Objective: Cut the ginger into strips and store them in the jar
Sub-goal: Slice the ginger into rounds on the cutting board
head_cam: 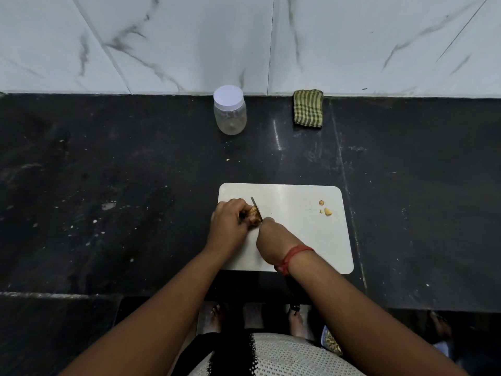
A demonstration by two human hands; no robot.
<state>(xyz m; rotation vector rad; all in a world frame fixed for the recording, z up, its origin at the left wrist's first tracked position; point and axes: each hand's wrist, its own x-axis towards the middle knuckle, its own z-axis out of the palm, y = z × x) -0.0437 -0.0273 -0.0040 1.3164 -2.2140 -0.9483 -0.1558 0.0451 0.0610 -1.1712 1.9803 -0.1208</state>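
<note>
A brown piece of ginger (253, 213) lies at the near left of the white cutting board (295, 234). My left hand (229, 226) grips the ginger with curled fingers. My right hand (273, 240) holds a knife (254, 204) whose blade rests against the ginger's right side; the handle is hidden in my fist. A few small cut ginger bits (326, 211) lie at the board's far right. A clear jar (230, 114) with a white lid on stands upright near the wall.
The dark stone counter (108, 185) runs left and right of the board. A folded green striped cloth (308, 109) lies by the marble wall, right of the jar. The counter's front edge is just below the board.
</note>
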